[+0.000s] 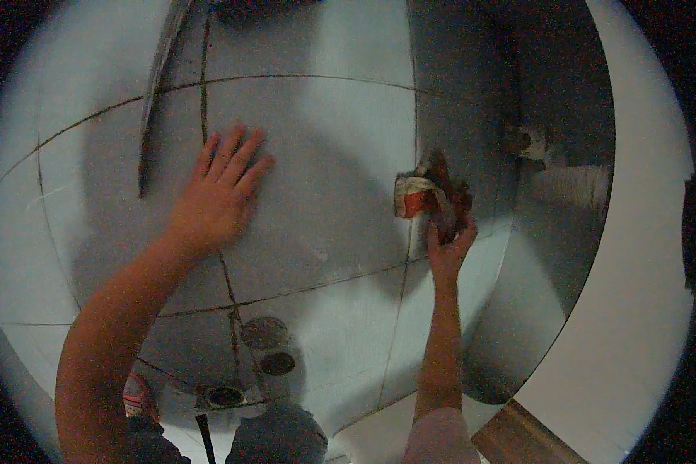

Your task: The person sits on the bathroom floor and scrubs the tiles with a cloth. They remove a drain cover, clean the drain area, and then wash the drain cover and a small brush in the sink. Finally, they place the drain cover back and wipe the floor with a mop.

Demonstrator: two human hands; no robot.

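Observation:
My left hand (219, 197) is spread with its fingers apart, over or against the pale tiles (309, 193); whether it touches them I cannot tell. Nothing shows in it. Farther right, my right hand (450, 246) has its fingers closed on the lower end of a crumpled brown bundle (445, 197). A white and orange piece, perhaps a wrapper or label, shows on the bundle's left side. Dim light and grain hide the bundle's exact kind. Its far end points away from me, over the tiles.
Dark joints cross the tiles. Toward the bottom lie round dark fittings (278, 363) and a pink shoe (137, 396). A thin dark edge (155, 116) runs down at upper left. A curved grey surface (518, 309) and a pale ribbed object (571, 187) stand at right.

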